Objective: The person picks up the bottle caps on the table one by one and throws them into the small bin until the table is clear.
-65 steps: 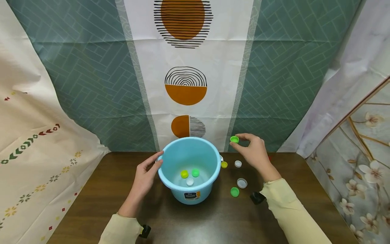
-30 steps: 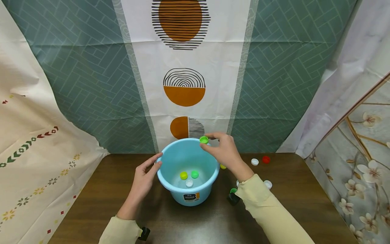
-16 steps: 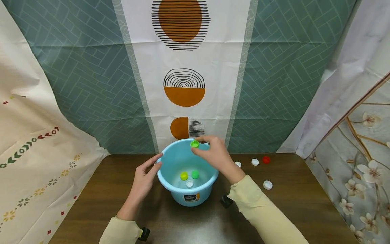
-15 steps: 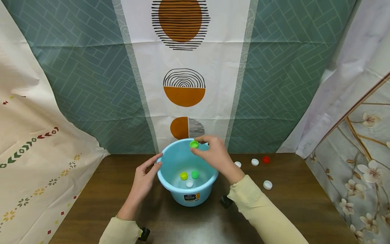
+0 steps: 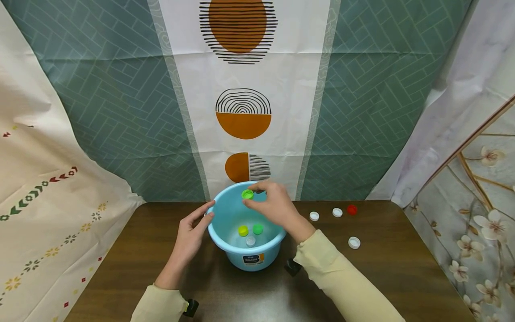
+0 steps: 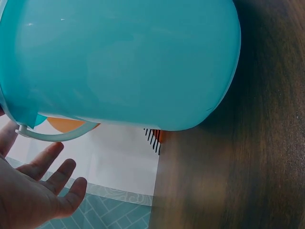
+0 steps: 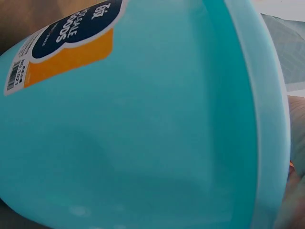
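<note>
A light blue bucket [image 5: 237, 264] stands upright on the table. In its bottom lie a yellow bottle cap [image 5: 243, 230], a green cap [image 5: 258, 229] and a pale cap [image 5: 251, 241]. My left hand [image 5: 191, 228] holds the bucket's rim at the left; the left wrist view shows its other fingers [image 6: 59, 176] spread beside the bucket handle [image 6: 62, 136]. Between the thumb and fingers of my right hand [image 5: 275, 205] a bright green bottle cap [image 5: 247, 194] is pinched, inside the bucket's mouth, above the caps at the bottom. In the right wrist view the bucket wall mostly hides that hand.
On the brown table [image 5: 161, 250], right of the bucket, lie a white cap [image 5: 314, 216], another white cap [image 5: 337, 212], a red cap [image 5: 352, 209] and a larger white cap [image 5: 354, 243]. A patterned cloth [image 5: 241, 67] hangs behind the table.
My right hand has carried the green cap leftward from beyond the bucket's right side, over the rim and slightly down into its mouth. The left hand has stayed at the rim.
</note>
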### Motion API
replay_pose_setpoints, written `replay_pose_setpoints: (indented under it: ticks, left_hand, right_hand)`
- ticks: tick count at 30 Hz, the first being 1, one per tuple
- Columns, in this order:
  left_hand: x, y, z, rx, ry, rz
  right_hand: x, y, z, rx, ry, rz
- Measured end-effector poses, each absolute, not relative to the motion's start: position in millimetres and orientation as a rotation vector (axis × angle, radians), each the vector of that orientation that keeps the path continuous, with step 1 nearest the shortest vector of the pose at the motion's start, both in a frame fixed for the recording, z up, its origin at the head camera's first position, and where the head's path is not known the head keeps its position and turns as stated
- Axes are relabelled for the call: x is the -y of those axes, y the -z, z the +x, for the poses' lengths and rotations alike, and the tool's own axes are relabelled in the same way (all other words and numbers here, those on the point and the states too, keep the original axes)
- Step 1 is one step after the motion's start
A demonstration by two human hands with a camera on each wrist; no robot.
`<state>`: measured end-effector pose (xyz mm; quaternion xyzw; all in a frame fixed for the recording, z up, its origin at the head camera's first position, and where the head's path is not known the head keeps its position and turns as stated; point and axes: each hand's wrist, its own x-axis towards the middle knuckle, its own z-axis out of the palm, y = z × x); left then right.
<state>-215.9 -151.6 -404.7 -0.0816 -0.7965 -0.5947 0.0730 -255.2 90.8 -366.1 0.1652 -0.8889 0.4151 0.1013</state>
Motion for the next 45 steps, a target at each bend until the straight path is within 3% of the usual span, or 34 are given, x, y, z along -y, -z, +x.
replay_pose_setpoints:
  ticks: [25,34,45]
  left_hand:
    - [150.6,403.4,-215.0,2.399,1.778,-0.23]
    - [159.1,431.2,-232.0,2.366,1.772,-0.247]
    - [158.7,434.2,-233.6,2.353,1.767,-0.246]
  right_hand:
    - [-78.9,370.9,-255.6,2.706,-1.169,0.615]
    - [-79.5,370.6,-256.5,2.717,-1.148,0.588]
    - [-83.0,370.4,-257.4,2.687,-1.145,0.543]
